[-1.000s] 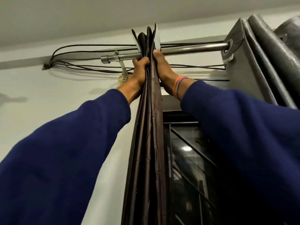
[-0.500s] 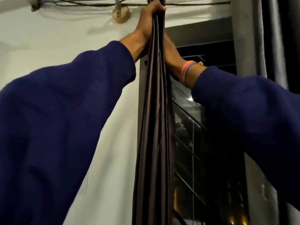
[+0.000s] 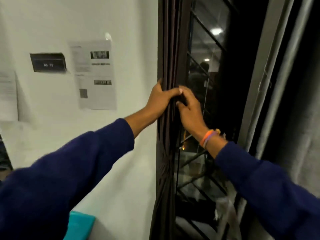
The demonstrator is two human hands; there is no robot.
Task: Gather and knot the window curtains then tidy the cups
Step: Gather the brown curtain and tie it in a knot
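A dark brown curtain [image 3: 168, 49] hangs bunched in narrow folds along the left edge of the window. My left hand [image 3: 160, 99] grips the bundle at mid height, thumb on its left side and fingers wrapped across the front. My right hand [image 3: 189, 108] meets it from the right, fingers curled against the same folds. Lower down the fabric pinches in at a gathered spot [image 3: 166, 164]. No cups are in view.
A grey curtain [image 3: 284, 101] hangs at the right side. The dark window [image 3: 207, 70] has a metal grille. Papers [image 3: 95, 75] and a small black display [image 3: 48, 62] are on the white wall at left. A teal object [image 3: 80, 224] sits at the bottom.
Both hands have slid down the gathered brown curtain from the rod at the top to mid height. The view has dropped with them, so the rod is out of frame.
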